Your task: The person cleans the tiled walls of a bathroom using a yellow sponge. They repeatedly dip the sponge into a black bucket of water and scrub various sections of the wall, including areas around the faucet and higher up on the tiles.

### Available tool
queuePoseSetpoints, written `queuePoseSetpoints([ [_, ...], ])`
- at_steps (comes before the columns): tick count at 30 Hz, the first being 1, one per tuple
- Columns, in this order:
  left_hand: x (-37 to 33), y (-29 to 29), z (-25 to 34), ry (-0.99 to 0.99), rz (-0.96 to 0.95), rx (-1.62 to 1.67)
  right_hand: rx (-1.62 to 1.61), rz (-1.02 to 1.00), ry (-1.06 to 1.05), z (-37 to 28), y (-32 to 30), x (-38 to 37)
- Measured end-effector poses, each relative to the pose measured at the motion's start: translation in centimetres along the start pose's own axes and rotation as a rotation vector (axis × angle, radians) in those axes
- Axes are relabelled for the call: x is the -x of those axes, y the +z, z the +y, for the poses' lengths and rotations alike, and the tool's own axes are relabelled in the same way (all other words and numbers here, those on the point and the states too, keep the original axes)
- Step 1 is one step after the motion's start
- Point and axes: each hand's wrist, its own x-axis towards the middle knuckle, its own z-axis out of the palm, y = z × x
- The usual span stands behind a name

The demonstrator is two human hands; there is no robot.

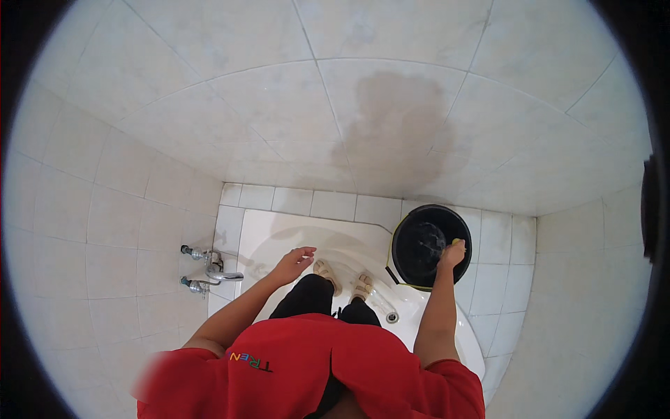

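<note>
A black bucket (412, 262) with a yellow handle stands to my right, on the tiled ledge at the tub's edge. Some water with a whitish, foamy swirl shows inside it. My right hand (453, 254) is over the bucket, its fingers closed on a small yellow-green, sponge-like thing (458, 241), mostly hidden by the hand. Nothing is in my left hand (296, 263), which hangs in the air over the white bathtub (307, 225) with its fingers stretched out. It is apart from everything around it.
Sandals (363, 285) are on my feet inside the tub, near a drain (392, 317). A chrome tap (222, 276) juts from the left wall. On the tiled wall ahead (279, 105) spreads a dark wet-looking patch (398, 133). A dark object (650, 209) is at the right rim.
</note>
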Motion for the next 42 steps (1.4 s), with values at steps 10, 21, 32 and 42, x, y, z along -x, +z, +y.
queuePoseSetpoints([
  [10, -0.2, -1.2, -0.5, 0.120, 0.095, 0.057, -0.544, -0.419, 0.624, -9.5, -2.3, 5.7],
  [21, -1.2, -7.5, -2.9, 0.141, 0.092, 0.129, -0.490, -0.201, 0.453, -12.8, -1.9, 10.2],
  [32, -0.7, -25.1, 9.4, 0.854, 0.696, -0.386, -0.754, -0.353, -0.002, -31.2, 7.7, 13.3],
  [42, -0.1, -35.2, 28.1, 1.324, 1.235, -0.936, 0.174, -0.127, -1.771, -33.8, 25.0, 34.7],
])
